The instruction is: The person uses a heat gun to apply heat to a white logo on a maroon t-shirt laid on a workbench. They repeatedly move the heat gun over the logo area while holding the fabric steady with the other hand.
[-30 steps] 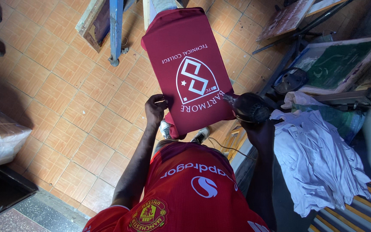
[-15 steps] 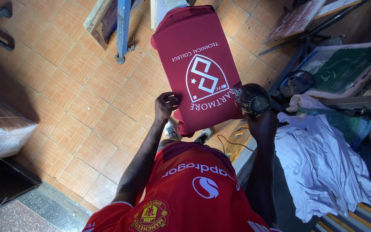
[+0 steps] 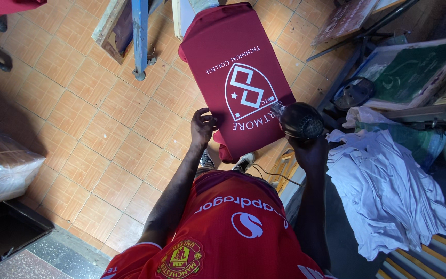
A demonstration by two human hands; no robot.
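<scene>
A maroon shirt point(image 3: 233, 67) with a white shield emblem and white lettering lies stretched flat on a board in front of me. My left hand point(image 3: 202, 126) grips the shirt's near left edge. In my right hand point(image 3: 308, 152) is a black round-bodied heat gun point(image 3: 299, 121), its nozzle pointing at the lower right part of the white print. I wear a red jersey point(image 3: 223, 227), and my shoes point(image 3: 243, 161) show below the shirt's hem.
A heap of white cloth point(image 3: 388, 191) lies to the right. Behind it stand a green-meshed printing screen frame point(image 3: 414, 72) and metal rods. A blue post point(image 3: 140, 36) rises from the orange tiled floor point(image 3: 78, 113). At the far left sits a plastic-wrapped bundle point(image 3: 1, 165).
My head view has drifted a little, so the shirt sits lower left in frame. Both hands keep their holds, and the heat gun stays over the lower right of the print.
</scene>
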